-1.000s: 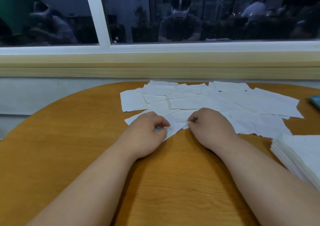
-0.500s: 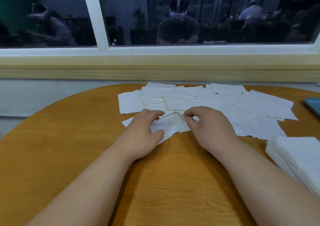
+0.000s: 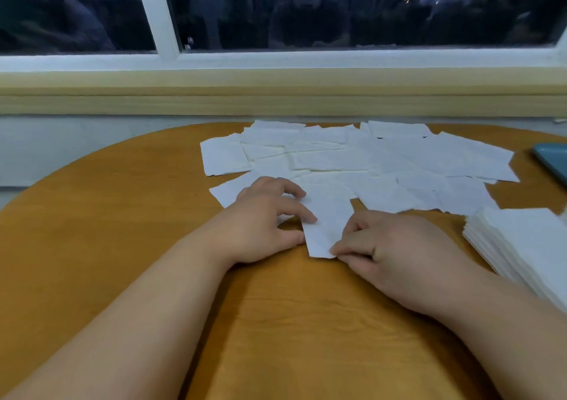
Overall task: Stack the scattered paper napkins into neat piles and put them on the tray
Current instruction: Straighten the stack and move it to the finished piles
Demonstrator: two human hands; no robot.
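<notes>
One napkin is kept flat on the table at the near edge of the scattered napkins. Its near corner is pinched by the thumb and forefinger of the right hand. Its left edge is touched by the bent fingers of the left hand, though whether it is gripped there cannot be told.

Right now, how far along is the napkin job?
Done: one neat stack lies on the table at the right, not yet on the tray. In hand: the left hand and right hand hold one napkin by its near end. Left: the scattered napkins beyond need stacking, then all piles go onto the tray.
</notes>
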